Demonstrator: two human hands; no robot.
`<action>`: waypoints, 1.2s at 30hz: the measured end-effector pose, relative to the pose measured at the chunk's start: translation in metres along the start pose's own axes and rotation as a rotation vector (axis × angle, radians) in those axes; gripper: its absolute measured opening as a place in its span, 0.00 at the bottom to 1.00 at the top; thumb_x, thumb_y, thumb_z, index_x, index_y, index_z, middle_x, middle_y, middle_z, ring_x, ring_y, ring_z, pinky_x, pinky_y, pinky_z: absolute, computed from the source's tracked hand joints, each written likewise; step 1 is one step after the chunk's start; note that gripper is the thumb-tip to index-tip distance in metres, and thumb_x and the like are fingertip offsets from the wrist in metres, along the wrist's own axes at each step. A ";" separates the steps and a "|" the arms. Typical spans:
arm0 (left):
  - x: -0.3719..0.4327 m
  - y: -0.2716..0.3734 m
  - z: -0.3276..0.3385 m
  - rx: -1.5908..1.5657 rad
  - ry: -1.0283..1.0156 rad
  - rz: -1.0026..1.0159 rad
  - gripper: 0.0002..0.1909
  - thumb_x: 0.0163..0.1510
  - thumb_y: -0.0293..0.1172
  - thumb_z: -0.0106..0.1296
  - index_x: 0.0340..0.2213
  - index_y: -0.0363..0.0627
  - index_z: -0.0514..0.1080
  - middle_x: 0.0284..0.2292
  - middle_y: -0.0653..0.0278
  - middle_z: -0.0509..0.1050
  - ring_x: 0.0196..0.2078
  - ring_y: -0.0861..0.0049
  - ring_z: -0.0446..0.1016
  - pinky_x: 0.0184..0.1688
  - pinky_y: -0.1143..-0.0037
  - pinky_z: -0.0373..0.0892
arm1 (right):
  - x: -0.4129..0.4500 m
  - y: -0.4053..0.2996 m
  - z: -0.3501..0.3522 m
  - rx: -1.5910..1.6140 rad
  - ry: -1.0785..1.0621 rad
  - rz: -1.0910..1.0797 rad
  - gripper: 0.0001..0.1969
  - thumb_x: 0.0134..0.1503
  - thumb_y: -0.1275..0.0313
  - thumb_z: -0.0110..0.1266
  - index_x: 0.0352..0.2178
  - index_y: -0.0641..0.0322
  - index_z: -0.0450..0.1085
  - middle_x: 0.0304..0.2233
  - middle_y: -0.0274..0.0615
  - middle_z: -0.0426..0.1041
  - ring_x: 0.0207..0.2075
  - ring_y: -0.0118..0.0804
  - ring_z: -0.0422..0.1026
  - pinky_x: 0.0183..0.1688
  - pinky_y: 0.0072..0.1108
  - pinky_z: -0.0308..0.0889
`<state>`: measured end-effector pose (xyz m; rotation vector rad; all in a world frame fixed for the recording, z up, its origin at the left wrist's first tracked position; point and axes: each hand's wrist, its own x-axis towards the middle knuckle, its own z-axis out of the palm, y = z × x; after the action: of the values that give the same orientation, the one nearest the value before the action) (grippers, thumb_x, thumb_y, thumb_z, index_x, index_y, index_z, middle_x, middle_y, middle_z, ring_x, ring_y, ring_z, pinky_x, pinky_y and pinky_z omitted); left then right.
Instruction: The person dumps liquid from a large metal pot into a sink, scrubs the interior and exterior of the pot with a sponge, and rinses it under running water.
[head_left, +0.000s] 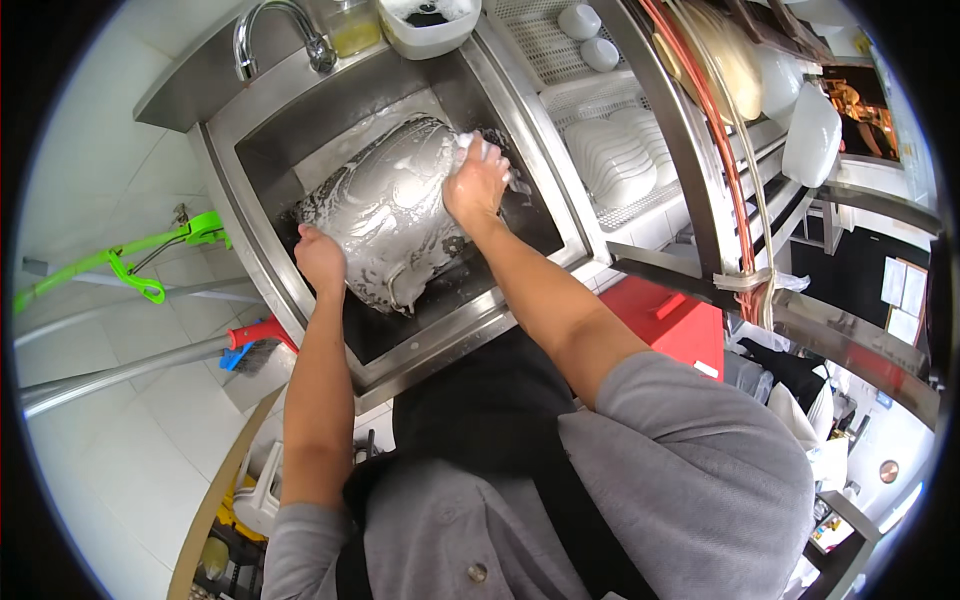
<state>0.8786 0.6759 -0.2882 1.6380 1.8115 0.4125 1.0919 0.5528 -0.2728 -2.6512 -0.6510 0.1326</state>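
A large curved metal vessel (397, 195), streaked with white suds, lies on its side in the stainless steel sink (349, 358). My left hand (321, 261) grips its near left edge. At the opposite end, my right hand (477, 180) is curled over the rim, with thick foam on its fingers. Whether a sponge is hidden in that foam, I cannot tell. Under the vessel, at the back of the basin, a pale flat sheet or panel (319, 161) shows. The vessel's underside and inside are out of sight.
A curved chrome faucet (277, 11), a bottle of yellow liquid (352, 30) and a white tub of suds (431, 30) line the back rim. White dishes (611, 161) stand in a rack at right. A green-handled tool (150, 244) and a red-headed pole (259, 335) lean at left.
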 end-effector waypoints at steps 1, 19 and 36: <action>-0.001 0.001 0.001 -0.001 0.001 -0.002 0.33 0.64 0.45 0.30 0.25 0.25 0.74 0.30 0.32 0.74 0.38 0.38 0.72 0.43 0.53 0.66 | 0.002 -0.002 0.000 -0.070 -0.020 -0.060 0.27 0.59 0.65 0.45 0.58 0.67 0.57 0.49 0.59 0.61 0.49 0.57 0.61 0.51 0.42 0.57; -0.019 0.013 0.000 -0.010 0.068 -0.110 0.32 0.64 0.45 0.31 0.27 0.26 0.73 0.30 0.34 0.74 0.38 0.38 0.72 0.42 0.54 0.66 | -0.011 -0.003 0.008 0.151 0.051 -0.296 0.11 0.46 0.80 0.47 0.34 0.63 0.66 0.36 0.55 0.69 0.38 0.58 0.70 0.39 0.41 0.66; -0.021 0.008 0.012 -0.126 0.107 -0.048 0.34 0.65 0.46 0.29 0.21 0.26 0.71 0.24 0.36 0.73 0.31 0.38 0.72 0.35 0.54 0.64 | 0.069 -0.083 0.035 -0.223 -0.358 -0.768 0.17 0.54 0.60 0.47 0.41 0.54 0.73 0.41 0.50 0.74 0.43 0.53 0.72 0.49 0.40 0.65</action>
<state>0.8925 0.6541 -0.2869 1.5086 1.8597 0.5907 1.1113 0.6646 -0.2703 -2.3850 -1.8324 0.3238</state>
